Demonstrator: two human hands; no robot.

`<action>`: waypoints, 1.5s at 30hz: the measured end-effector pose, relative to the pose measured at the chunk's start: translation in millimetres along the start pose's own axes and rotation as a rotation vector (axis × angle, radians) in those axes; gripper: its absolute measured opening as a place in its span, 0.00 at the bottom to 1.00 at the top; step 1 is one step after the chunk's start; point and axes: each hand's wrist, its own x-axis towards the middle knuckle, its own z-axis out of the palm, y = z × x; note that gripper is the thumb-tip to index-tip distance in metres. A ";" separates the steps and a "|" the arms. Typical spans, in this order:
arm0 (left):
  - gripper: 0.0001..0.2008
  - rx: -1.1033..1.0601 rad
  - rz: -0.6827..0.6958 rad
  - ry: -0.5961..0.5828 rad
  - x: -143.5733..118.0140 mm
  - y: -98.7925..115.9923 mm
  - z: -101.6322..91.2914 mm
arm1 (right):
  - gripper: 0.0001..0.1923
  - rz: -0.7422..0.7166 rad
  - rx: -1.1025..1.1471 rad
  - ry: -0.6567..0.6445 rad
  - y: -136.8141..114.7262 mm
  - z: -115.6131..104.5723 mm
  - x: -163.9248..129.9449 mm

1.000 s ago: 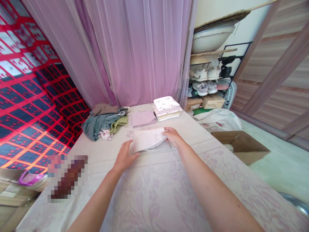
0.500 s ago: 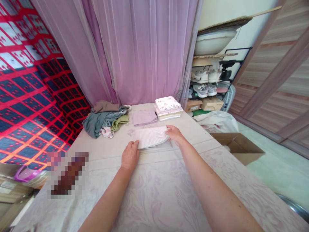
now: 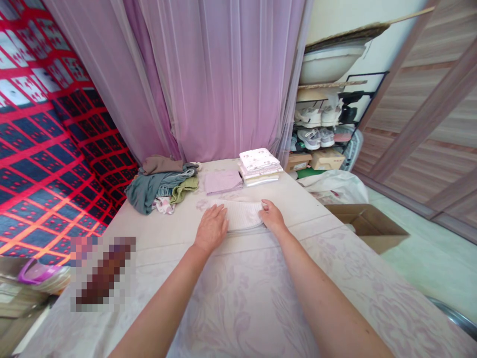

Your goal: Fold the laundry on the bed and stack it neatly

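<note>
Striped cloth lies lengthwise left to right, left fingers flat on it, right fingers pinching it.

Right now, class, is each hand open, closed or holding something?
Left hand: open, lying palm down on the left end of the cloth.
Right hand: apparently closed, holding the cloth's right edge.

On the desk, a cloth lies between the left hand and the right hand, a second cloth behind it, a clothes heap back left, a stack of fabric back right, with a curtain behind all and a carton on the floor at right.
</note>
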 end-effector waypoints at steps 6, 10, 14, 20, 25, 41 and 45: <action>0.31 0.020 -0.075 -0.231 34.1 6.0 26.4 | 0.29 -0.039 -0.117 0.023 1.4 -0.5 -4.3; 0.35 0.041 -0.070 -0.217 26.4 4.1 38.3 | 0.32 0.013 -0.244 -0.013 -6.1 -10.9 -7.1; 0.35 0.051 -0.054 -0.201 24.3 5.7 41.1 | 0.28 -0.256 -0.332 0.139 -33.0 -13.7 -14.0; 0.33 -0.005 -0.058 -0.240 28.7 -3.2 42.3 | 0.24 -0.531 -0.614 -0.193 -41.6 11.2 -25.9; 0.26 -0.103 -0.030 -0.222 24.0 -19.5 48.7 | 0.26 -0.474 -0.729 -0.217 -21.8 15.7 -26.0; 0.22 -0.347 -0.617 -0.230 26.9 -56.1 4.8 | 0.24 0.025 -0.584 -0.107 -33.4 -18.4 -21.5; 0.22 -0.404 -0.725 -0.352 29.9 -62.2 11.2 | 0.20 0.107 -0.564 -0.229 -34.8 -23.0 -11.8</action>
